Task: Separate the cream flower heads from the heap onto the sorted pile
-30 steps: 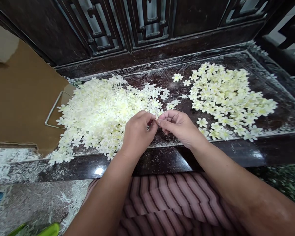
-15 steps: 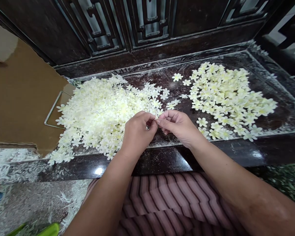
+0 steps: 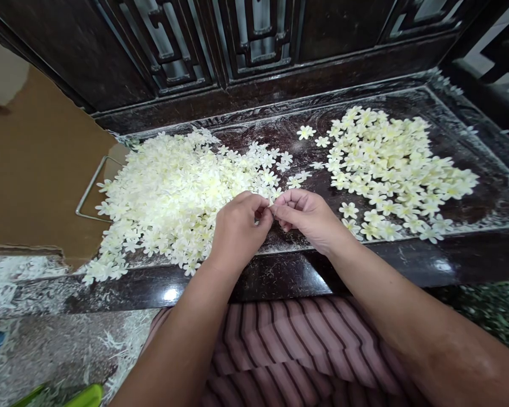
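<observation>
My left hand point(image 3: 241, 226) and my right hand point(image 3: 305, 217) meet at the fingertips over the bench's front part. Both are closed in a pinch on a small white flower point(image 3: 275, 194), whose petals show just above the fingertips; its lower part is hidden by them. Left of and behind my left hand spreads a big heap of white artificial flowers point(image 3: 173, 181), tightly packed. To the right of my right hand lies a second, looser pile of cream-yellow flowers point(image 3: 382, 164). A few single flowers point(image 3: 306, 133) lie between the two piles.
The dark wooden bench point(image 3: 305, 277) is dusted with white shreds and has a carved back point(image 3: 263, 90). A cardboard sheet point(image 3: 34, 169) and a bent metal wire handle point(image 3: 91, 186) stand left. Shreds and a green plastic item point(image 3: 85, 395) lie on the floor.
My fingertips have shifted very slightly to the right while staying pinched together. Both flower piles look the same.
</observation>
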Demonstrator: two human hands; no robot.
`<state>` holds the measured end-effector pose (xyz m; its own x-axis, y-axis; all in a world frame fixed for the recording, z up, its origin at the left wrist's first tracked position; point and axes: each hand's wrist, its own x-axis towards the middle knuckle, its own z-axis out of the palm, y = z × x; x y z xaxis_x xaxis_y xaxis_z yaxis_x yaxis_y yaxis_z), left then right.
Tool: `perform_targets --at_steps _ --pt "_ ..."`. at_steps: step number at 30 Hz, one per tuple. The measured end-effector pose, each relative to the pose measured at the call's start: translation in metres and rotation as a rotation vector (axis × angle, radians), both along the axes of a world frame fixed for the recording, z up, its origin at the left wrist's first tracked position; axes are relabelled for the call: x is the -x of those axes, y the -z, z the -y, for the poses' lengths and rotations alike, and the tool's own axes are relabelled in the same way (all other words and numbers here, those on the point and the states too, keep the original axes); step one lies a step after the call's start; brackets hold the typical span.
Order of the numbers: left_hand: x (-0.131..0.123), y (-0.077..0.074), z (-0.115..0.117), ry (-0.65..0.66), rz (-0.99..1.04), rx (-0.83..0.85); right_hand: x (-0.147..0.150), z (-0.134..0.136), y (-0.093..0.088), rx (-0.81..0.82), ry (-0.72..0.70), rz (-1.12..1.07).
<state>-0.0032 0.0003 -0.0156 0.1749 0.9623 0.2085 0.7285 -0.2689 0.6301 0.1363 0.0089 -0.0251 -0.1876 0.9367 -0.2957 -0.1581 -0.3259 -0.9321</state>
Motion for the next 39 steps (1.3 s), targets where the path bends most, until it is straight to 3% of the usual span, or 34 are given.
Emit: perform_targets --at_steps 10,21,30,39 --pt "0.000 0.001 -0.001 -0.014 0.012 0.015 0.000 0.000 0.000 0.011 -0.007 -0.013" --pt "-0.001 0.000 0.000 0.021 0.224 0.144 -0.002 -0.001 0.000 -0.008 -0.013 -0.017" --pt "0.000 -0.005 -0.003 0.021 0.617 0.438 -0.004 -0.002 0.001 -0.007 0.001 -0.068" --pt "0.004 -0.009 -0.008 -0.007 0.766 0.614 -0.005 -0.002 -0.001 -0.013 -0.035 -0.088"
